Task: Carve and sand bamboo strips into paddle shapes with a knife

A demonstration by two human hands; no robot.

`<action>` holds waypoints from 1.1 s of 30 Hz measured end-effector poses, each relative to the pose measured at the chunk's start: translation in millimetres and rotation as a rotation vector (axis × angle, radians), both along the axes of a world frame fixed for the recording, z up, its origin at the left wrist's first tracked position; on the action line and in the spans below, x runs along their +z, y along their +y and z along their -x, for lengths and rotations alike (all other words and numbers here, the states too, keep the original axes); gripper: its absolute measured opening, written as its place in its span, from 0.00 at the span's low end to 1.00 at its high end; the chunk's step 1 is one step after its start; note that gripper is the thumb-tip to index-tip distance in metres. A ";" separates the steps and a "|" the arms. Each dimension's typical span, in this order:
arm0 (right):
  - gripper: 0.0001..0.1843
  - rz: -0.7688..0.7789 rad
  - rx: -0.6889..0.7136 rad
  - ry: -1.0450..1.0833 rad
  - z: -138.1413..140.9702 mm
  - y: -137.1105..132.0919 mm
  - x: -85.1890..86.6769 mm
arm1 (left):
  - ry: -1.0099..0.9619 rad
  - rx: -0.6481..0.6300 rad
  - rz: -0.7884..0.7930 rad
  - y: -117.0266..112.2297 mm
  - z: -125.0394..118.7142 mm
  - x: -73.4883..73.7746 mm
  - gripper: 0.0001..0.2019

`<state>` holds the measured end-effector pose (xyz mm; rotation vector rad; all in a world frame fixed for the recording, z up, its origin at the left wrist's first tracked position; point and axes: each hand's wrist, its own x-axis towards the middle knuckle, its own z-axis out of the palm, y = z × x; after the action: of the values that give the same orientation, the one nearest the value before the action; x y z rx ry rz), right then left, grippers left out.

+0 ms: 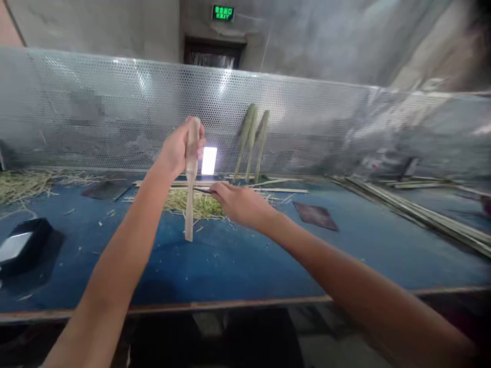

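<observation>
Both forearms reach over the near edge of the desk (230,266). Mid-desk, the left hand (177,149) has its grip wrapped tight round the top of a pale bamboo slat (188,209), which stands upright with its foot seemingly on the blue top. The right hand (240,204) pinches a blade (202,190) against the slat's side. If the foot skids or the blade jumps, the edge could catch the left wrist, I judge. Shavings (207,207) crowd just behind. A black tray (23,245) sits at the left edge, and long strips (422,217) lie along the right.
</observation>
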<state>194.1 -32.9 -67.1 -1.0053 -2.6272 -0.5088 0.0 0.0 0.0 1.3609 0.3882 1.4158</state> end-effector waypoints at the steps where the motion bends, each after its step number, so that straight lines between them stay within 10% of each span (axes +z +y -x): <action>1: 0.19 -0.011 0.005 -0.021 2.1 3.8 3.3 | 0.000 -0.014 0.000 -1.7 -0.5 0.3 0.25; 14: 0.16 -0.228 -0.080 -0.016 26.5 12.1 0.5 | -0.066 -0.179 0.145 -9.5 -0.5 5.5 0.27; 26: 0.17 0.689 0.220 -0.036 24.8 2.4 4.7 | -0.067 -0.241 0.235 -17.0 -0.3 7.6 0.26; 33: 0.17 0.675 0.231 -0.091 23.8 -17.7 -43.5 | -0.074 -0.284 0.223 -24.0 -3.9 9.0 0.27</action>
<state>170.3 -50.6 -110.6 -0.8243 -3.0081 0.4282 3.9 -24.0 9.0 1.1300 0.2824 1.1483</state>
